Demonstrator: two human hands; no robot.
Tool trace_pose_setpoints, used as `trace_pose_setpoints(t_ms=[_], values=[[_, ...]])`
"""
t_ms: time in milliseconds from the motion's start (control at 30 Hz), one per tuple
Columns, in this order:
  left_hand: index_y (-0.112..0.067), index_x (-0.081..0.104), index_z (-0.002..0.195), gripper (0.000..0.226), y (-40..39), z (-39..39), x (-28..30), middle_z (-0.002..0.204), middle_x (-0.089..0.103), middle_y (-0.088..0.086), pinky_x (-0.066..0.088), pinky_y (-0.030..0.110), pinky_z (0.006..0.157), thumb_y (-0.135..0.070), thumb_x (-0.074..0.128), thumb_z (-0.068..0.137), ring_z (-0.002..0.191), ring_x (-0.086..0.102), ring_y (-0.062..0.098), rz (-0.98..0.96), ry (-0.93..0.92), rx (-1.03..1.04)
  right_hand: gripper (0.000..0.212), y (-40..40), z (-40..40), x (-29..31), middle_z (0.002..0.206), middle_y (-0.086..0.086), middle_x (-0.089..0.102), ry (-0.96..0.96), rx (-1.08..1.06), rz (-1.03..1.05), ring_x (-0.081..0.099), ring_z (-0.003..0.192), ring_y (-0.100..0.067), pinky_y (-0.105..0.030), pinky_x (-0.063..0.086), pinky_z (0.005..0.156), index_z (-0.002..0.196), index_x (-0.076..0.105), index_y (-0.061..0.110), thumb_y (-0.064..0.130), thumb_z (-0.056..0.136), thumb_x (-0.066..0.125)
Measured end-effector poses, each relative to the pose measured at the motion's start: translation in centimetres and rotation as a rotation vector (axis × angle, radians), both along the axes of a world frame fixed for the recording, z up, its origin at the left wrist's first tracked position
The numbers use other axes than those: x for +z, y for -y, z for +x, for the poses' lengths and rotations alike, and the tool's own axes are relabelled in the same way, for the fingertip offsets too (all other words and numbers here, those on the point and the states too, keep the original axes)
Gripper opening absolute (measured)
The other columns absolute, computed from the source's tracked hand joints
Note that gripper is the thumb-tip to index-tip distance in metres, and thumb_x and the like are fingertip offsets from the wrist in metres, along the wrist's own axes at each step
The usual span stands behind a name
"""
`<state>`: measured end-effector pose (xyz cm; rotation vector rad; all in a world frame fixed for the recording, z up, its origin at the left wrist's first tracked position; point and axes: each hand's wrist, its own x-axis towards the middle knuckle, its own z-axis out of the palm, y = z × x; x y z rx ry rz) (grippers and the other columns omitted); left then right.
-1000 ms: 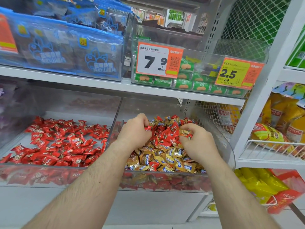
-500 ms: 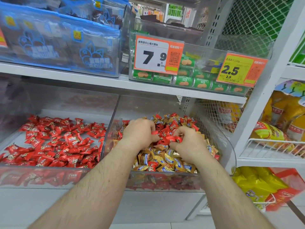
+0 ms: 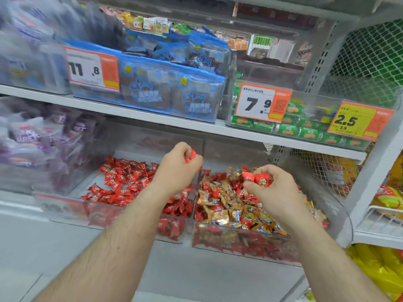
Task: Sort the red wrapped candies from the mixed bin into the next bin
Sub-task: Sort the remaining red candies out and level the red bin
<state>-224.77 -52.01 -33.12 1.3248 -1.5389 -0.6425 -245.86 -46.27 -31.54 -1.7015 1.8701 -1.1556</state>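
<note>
Two clear bins sit side by side on the lower shelf. The mixed bin (image 3: 246, 247) on the right holds gold and red wrapped candies. The left bin (image 3: 72, 216) holds only red candies (image 3: 122, 182). My left hand (image 3: 174, 171) hovers over the divider between the bins, fingers curled round red candies (image 3: 190, 155). My right hand (image 3: 274, 190) is above the mixed pile and pinches red candies (image 3: 258, 178) between thumb and fingers.
A shelf board (image 3: 152, 118) hangs just above the bins, carrying blue snack packs (image 3: 174, 92) and green biscuit packs (image 3: 287, 127) with price tags. Purple packs (image 3: 39, 138) fill the bin at far left. A wire basket of yellow bags (image 3: 390, 201) stands at right.
Both hands have lifted out of the mixed pile with red candies. My left hand moved left to the divider. The camera turned left.
</note>
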Motion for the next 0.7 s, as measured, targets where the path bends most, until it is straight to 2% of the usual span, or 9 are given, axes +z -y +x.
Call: trace_pose_setpoints(t_ms=[100, 167, 200, 300, 367, 467, 533, 600, 700], values=[[-0.019, 0.05, 0.09, 0.013, 0.2, 2.9, -0.9, 0.073, 0.056, -0.002, 0.04, 0.032, 0.057, -0.027, 0.059, 0.091, 0.061, 0.049, 0.019, 0.069, 0.034, 0.039, 0.029, 0.7, 4.4, 0.9, 0.093, 0.005, 0.064, -0.07, 0.148, -0.019, 0.06, 0.062, -0.014, -0.007, 0.037, 0.05, 0.111, 0.061, 0.024, 0.02, 0.086, 0.073], [-0.025, 0.055, 0.099, 0.007, 0.3, 4.6, -1.3, 0.074, 0.056, -0.005, 0.038, 0.03, 0.059, -0.026, 0.057, 0.092, 0.064, 0.053, 0.018, 0.115, 0.124, 0.05, 0.035, 1.7, 7.2, 0.8, 0.083, 0.002, 0.066, -0.202, 0.245, -0.023, 0.058, 0.06, -0.014, -0.013, 0.039, 0.053, 0.117, 0.061, 0.034, 0.025, 0.085, 0.072], [-0.027, 0.059, 0.099, 0.008, 0.3, 5.4, -1.5, 0.074, 0.057, -0.007, 0.038, 0.029, 0.062, -0.025, 0.056, 0.092, 0.069, 0.055, 0.019, 0.131, 0.191, 0.059, 0.033, 2.5, 8.6, 0.6, 0.081, 0.004, 0.066, -0.28, 0.29, -0.02, 0.058, 0.064, -0.011, -0.018, 0.043, 0.06, 0.115, 0.062, 0.037, 0.028, 0.085, 0.071], [-0.034, 0.062, 0.089, 0.012, 0.6, 7.5, -2.0, 0.072, 0.061, -0.007, 0.041, 0.029, 0.066, -0.027, 0.053, 0.091, 0.074, 0.058, 0.021, 0.193, 0.353, 0.1, 0.025, 4.3, 12.0, 0.1, 0.101, 0.005, 0.071, -0.505, 0.385, 0.0, 0.061, 0.097, -0.02, -0.032, 0.049, 0.085, 0.109, 0.066, 0.037, 0.032, 0.085, 0.067], [-0.034, 0.064, 0.092, 0.015, 0.7, 8.6, -2.4, 0.073, 0.059, -0.006, 0.04, 0.029, 0.067, -0.026, 0.052, 0.09, 0.076, 0.056, 0.023, 0.224, 0.403, 0.142, 0.026, 4.9, 13.7, -0.1, 0.103, 0.003, 0.071, -0.613, 0.426, 0.021, 0.06, 0.103, -0.022, -0.034, 0.05, 0.088, 0.112, 0.066, 0.037, 0.031, 0.087, 0.064], [-0.034, 0.065, 0.102, 0.017, 0.8, 9.9, -3.1, 0.089, 0.065, -0.005, 0.045, 0.029, 0.072, -0.027, 0.055, 0.09, 0.083, 0.058, 0.022, 0.251, 0.419, 0.176, 0.028, 5.6, 15.2, -0.6, 0.11, 0.005, 0.071, -0.762, 0.456, 0.015, 0.059, 0.11, -0.022, -0.034, 0.043, 0.094, 0.119, 0.064, 0.035, 0.032, 0.091, 0.061], [-0.038, 0.065, 0.11, 0.026, 0.7, 10.6, -3.5, 0.107, 0.068, -0.006, 0.048, 0.033, 0.088, -0.03, 0.064, 0.085, 0.1, 0.06, 0.021, 0.274, 0.448, 0.178, 0.031, 6.0, 15.7, -1.0, 0.11, 0.008, 0.068, -0.819, 0.469, 0.037, 0.058, 0.113, -0.021, -0.037, 0.035, 0.102, 0.122, 0.062, 0.034, 0.033, 0.09, 0.062], [-0.043, 0.062, 0.119, 0.04, 0.4, 10.9, -3.7, 0.119, 0.066, -0.011, 0.041, 0.039, 0.103, -0.033, 0.067, 0.081, 0.116, 0.054, 0.021, 0.296, 0.525, 0.197, 0.037, 6.0, 15.9, -1.3, 0.103, 0.012, 0.064, -0.851, 0.49, 0.096, 0.056, 0.113, -0.018, -0.042, 0.028, 0.107, 0.121, 0.061, 0.035, 0.037, 0.085, 0.068], [-0.041, 0.062, 0.122, 0.042, 0.5, 9.9, -3.0, 0.123, 0.064, -0.013, 0.038, 0.038, 0.105, -0.029, 0.065, 0.082, 0.122, 0.052, 0.02, 0.269, 0.532, 0.244, 0.036, 5.6, 14.9, -0.5, 0.107, 0.017, 0.063, -0.804, 0.489, 0.074, 0.05, 0.114, -0.015, -0.041, 0.023, 0.103, 0.116, 0.063, 0.037, 0.042, 0.081, 0.072]])
